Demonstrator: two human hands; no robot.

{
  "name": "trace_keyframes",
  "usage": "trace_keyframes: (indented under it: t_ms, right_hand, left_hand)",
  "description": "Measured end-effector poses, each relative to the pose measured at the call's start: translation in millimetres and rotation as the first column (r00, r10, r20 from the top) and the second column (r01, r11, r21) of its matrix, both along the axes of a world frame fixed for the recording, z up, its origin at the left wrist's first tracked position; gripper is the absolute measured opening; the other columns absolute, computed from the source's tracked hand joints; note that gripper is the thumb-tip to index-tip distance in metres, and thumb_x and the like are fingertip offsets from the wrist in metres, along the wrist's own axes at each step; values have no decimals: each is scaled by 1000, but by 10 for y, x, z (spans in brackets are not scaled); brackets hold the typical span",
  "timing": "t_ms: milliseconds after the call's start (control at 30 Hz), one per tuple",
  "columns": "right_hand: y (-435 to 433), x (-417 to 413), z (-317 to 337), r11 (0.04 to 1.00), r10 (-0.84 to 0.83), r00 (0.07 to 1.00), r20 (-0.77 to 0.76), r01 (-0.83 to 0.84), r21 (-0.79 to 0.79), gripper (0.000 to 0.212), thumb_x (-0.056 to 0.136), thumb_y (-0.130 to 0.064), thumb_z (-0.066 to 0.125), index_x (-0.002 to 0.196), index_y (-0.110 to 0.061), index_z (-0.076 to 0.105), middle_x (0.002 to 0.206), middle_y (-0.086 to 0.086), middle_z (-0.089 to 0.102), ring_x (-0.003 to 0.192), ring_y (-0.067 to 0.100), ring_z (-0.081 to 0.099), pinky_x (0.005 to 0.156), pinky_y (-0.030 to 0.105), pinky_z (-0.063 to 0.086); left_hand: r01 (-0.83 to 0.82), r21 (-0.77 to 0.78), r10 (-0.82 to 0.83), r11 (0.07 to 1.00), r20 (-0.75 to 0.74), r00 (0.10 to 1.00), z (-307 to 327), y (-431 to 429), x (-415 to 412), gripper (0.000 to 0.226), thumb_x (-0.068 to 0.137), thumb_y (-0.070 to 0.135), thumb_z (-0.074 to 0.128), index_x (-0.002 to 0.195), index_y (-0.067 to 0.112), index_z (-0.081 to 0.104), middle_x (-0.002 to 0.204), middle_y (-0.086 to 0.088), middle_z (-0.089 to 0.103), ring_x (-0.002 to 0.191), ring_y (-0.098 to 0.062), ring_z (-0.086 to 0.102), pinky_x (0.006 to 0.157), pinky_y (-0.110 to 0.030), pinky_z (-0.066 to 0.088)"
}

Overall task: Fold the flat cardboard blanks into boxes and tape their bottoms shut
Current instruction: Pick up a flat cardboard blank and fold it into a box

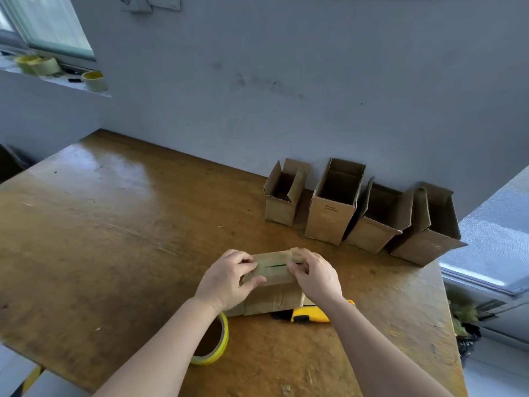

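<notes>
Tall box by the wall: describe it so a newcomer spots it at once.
On the wooden table, four open boxes line the grey wall. The tall box is second from the left, higher than its neighbours, the only one with dark print on its front.

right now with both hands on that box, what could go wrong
The flaps of the box show a dark gap between the left hand and right hand, so the bottom may get taped crooked. The yellow knife lies just under the right wrist; pulling back could snag it. The tape roll sits right beside the left forearm, and a sweep could knock it away.
</notes>
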State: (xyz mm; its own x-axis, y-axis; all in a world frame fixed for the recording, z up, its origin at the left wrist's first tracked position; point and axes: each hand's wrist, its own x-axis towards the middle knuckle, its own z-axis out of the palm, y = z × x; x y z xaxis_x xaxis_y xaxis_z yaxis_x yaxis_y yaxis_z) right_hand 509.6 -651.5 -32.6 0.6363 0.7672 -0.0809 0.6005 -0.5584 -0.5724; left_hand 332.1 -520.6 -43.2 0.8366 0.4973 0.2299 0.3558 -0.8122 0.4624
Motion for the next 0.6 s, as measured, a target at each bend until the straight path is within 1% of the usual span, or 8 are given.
trace_keyframes:
  t_ms: [67,167,300,400,500,533,567,600]
  right_hand:
    - [-4,3,-8,1000,12,1000,9,-12,1,34,95,-40,55,126,-29,61,108,-7,59,95,13,55,72,20,44]
    - [-7,-24,-29,999,10,999,35,-12,37,34,96,-40,54,125,-27,64,97,-8,56,87,10,51,63,14,36]
    - [5,-64,-31,997,55,997,46,-57,45,46,93,-46,56,133,-24,58,91,-10,47,80,7,47,59,11,32]
    - [3,-97,-45,989,150,988,28,-150,4,64,86,-55,60,141,-23,48,94,-10,42,79,6,45,57,11,31]
    - [-6,-115,-61,979,204,977,56,-202,-40,69,86,-59,58,143,-24,45,100,-8,41,87,8,46,65,14,40]
    - [-9,-109,-63,976,212,972,104,-206,-66,68,85,-61,57,143,-25,46,104,-8,42,93,9,46,72,18,45]
    - [-9,-101,-64,974,221,960,171,-208,-88,67,84,-62,56,140,-26,49,113,-6,43,103,11,44,83,24,48]
    - [-2,-93,-62,971,235,944,231,-218,-99,65,84,-63,57,138,-26,53,126,-4,43,117,15,40,96,31,45]
  left_hand:
    - [40,8,-39,999,-72,997,2,21,-43,73,81,70,48,127,16,62,124,6,57,116,-9,47,93,-28,49]
    - [52,64,-45,997,-110,993,-7,40,-100,79,77,73,48,133,17,56,133,5,54,122,-11,45,99,-28,45]
    - [-6,100,13,995,-73,997,-6,95,-139,72,76,63,64,129,15,60,132,3,58,122,-13,49,99,-29,44]
    - [-16,118,30,993,-112,993,4,169,-178,70,77,61,65,133,18,57,138,7,54,127,-8,45,103,-28,41]
    - [-42,133,61,990,-139,988,-22,174,-214,69,78,60,63,135,22,54,142,10,49,133,-6,40,105,-29,37]
    - [-48,138,68,989,-141,988,-35,160,-225,69,78,60,64,135,22,55,143,11,49,133,-6,39,105,-29,36]
    - [-52,145,72,988,-140,988,-50,143,-235,68,78,60,64,134,22,55,142,11,49,133,-6,39,105,-29,36]
    - [-53,152,74,987,-135,988,-64,130,-244,68,77,60,65,133,22,56,142,10,50,133,-6,40,104,-29,37]
